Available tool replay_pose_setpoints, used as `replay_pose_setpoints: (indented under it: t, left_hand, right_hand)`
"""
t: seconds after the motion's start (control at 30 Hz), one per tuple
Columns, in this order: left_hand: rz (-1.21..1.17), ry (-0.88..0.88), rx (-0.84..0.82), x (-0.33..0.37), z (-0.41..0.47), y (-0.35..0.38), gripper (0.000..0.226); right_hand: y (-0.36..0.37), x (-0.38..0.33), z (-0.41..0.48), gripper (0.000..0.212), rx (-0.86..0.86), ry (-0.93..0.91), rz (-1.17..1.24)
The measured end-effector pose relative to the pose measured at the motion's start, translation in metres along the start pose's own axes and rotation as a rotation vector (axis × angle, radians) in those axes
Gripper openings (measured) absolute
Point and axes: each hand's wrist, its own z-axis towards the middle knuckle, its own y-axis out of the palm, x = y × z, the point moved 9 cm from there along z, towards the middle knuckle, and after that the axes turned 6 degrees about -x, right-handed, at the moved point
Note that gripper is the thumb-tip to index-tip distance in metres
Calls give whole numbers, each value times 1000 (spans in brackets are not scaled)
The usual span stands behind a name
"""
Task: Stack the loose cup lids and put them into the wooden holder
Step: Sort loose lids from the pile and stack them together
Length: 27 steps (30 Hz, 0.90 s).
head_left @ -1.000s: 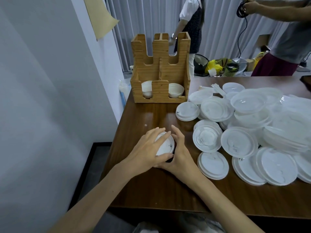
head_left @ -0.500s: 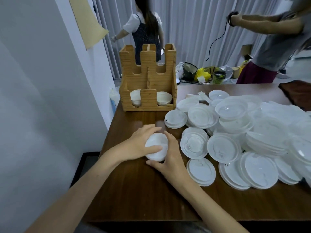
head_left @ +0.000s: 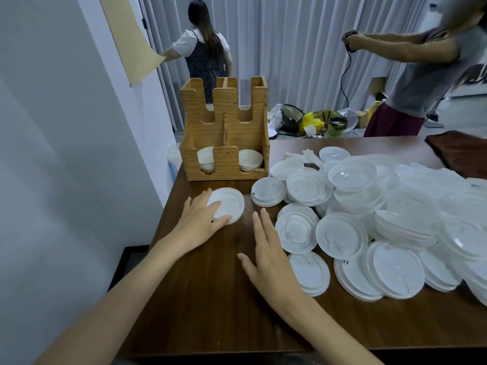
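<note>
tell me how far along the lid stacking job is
Early on. Done: short stacks of lids sit in both front compartments of the wooden holder. In hand: the left hand rests on a small lid stack on the table in front of the holder; the right hand is open and holds nothing. Left: the big pile of loose lids across the table's right side.

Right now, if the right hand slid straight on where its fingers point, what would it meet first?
Probably the holder, through the gap between the lid under the left hand and the lid stack, whose edge it might clip.
</note>
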Motion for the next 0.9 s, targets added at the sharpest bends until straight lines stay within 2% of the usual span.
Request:
replay_pose_setpoints:
  t: [0.1,0.23,0.33,0.47,0.53,0.6,0.67,0.8,0.9]
  left_hand:
    - [126,-36,74,12,0,-8,56]
    - [249,201,237,75,-2,-17,53]
    - [289,229,142,97,23,-7,62]
    - [108,187,18,98,65,2,93]
    - [42,183,-13,100,77,2,98]
    - [0,198,-21,106,79,0,89]
    - [10,223,40,109,74,-8,70]
    - [17,246,256,102,54,-30,27]
    - [-199,149,478,78,31,-51,13]
  right_hand:
    - [-4,6,-2,69,-23,-5,-9]
    - [-11,13,-3,60,-30,-3,-3]
    - [-16,16,-4,54,-20,-26,-7]
    - [-19,19,-7,46,27,-33,-1]
    - [-19,21,-8,43,40,-25,3]
    - [-21,24,-8,42,30,-12,10]
    - [-24,25,-8,41,20,-15,15]
    - [-29,25,-6,44,-61,-26,58]
    - [-31,26,-1,44,-101,1,113]
